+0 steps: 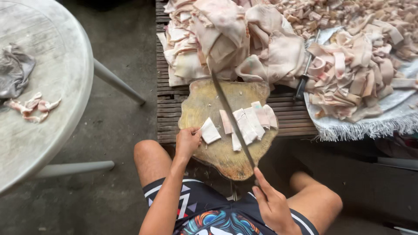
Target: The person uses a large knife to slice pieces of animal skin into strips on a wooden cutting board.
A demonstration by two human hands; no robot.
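My left grip [188, 141] pinches a pale skin piece [210, 131] at the left side of the wooden cutting block [204, 102]. My right grip [271, 202] is closed on the long knife [230, 117], its blade lying across the cut strips [250, 122]. The block rests on the slatted counter [167, 93], over a grey concrete floor [117, 104].

No packages, labels, signs or screens show anywhere in this view.

We find bare board [198, 106] left of the knife [230, 117]; cut strips [252, 122] and heaped skins [235, 39] crowd the rest.
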